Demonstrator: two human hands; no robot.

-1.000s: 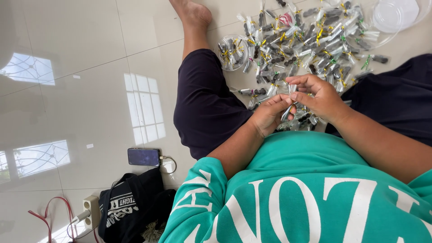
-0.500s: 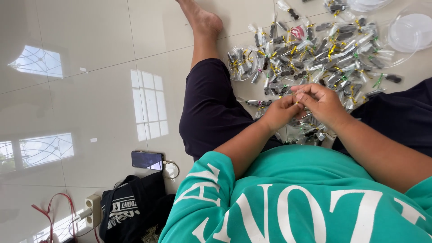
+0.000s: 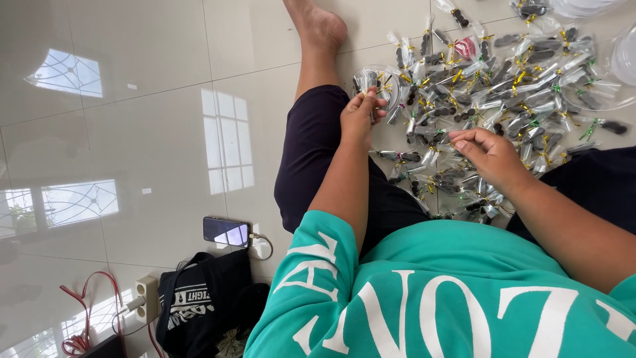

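My left hand (image 3: 358, 114) reaches out over my left thigh and pinches a small clear packet (image 3: 372, 98) with a gold twist tie, right at the rim of a round clear container (image 3: 392, 74). My right hand (image 3: 489, 154) hovers low over a wide pile of small clear packets (image 3: 503, 79). These hold dark pieces and are tied with gold and green ties. Its fingers are curled with the thumb against the fingertips. I cannot tell whether anything is between them.
My bare left leg (image 3: 317, 59) stretches across the glossy tiled floor (image 3: 132, 132). A phone (image 3: 226, 231) on a cable lies by my hip, beside a black bag (image 3: 205, 298) and a power strip (image 3: 144, 292) with red wires. Clear plastic lids (image 3: 623, 59) sit at the far right.
My hands were together in front of my belly on one packet. They have parted: the left has stretched out to the round container with the packet, and the right has drifted right.
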